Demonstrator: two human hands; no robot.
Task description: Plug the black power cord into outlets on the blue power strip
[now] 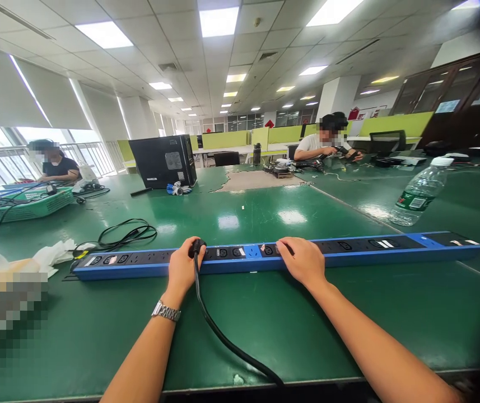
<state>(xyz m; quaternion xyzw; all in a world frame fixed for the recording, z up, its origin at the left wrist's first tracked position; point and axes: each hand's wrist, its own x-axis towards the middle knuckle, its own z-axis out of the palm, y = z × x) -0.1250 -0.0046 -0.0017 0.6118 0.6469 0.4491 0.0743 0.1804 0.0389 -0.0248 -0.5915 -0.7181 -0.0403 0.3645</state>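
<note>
A long blue and black power strip (231, 265) lies across the green table in front of me, with rows of sockets along its top. My left hand (182, 267), with a metal watch on the wrist, is closed around a black power plug (198, 246) at the strip's sockets. Whether the plug is seated in a socket is hidden by the hand. Its thick black cable (218, 330) runs down over the table's front edge. My right hand (304, 260) is wrapped over the strip right of its middle, fingers curled on the far side.
Behind the strip's left end lies a coiled black cable (128, 232). A clear water bottle (422, 190) stands at the right. Farther back are a black computer case (162, 162), a green basket (33, 207) of cables, and two people seated at the table.
</note>
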